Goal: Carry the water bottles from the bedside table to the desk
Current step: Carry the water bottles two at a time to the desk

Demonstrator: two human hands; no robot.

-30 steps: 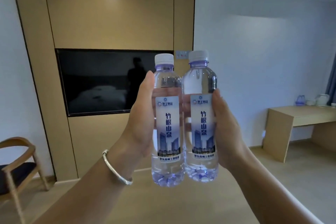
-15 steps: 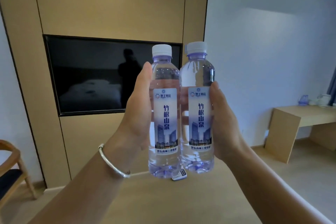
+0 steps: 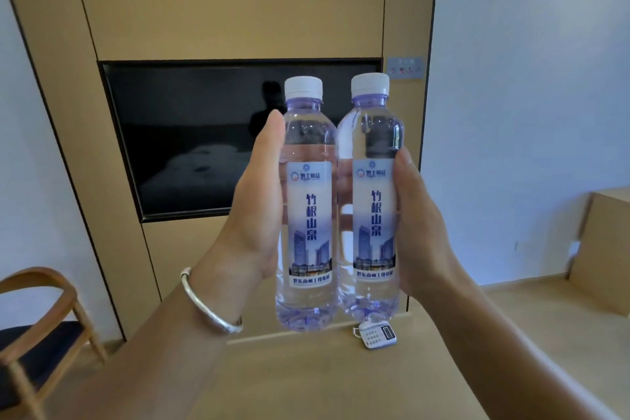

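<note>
Your left hand (image 3: 259, 208) grips the left bottle (image 3: 306, 201) and your right hand (image 3: 419, 225) grips the right bottle (image 3: 373, 194), both upright, touching, raised before the far television (image 3: 191, 136).

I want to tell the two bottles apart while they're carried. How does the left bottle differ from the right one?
The left bottle is gripped by the left hand; the right bottle by the right hand. The left bottle hangs slightly lower: its cap sits below the right bottle's cap, and so does its base. Both are upright, capped in white, clear with a purple tint, full, and carry the same label; they touch side by side.
</note>
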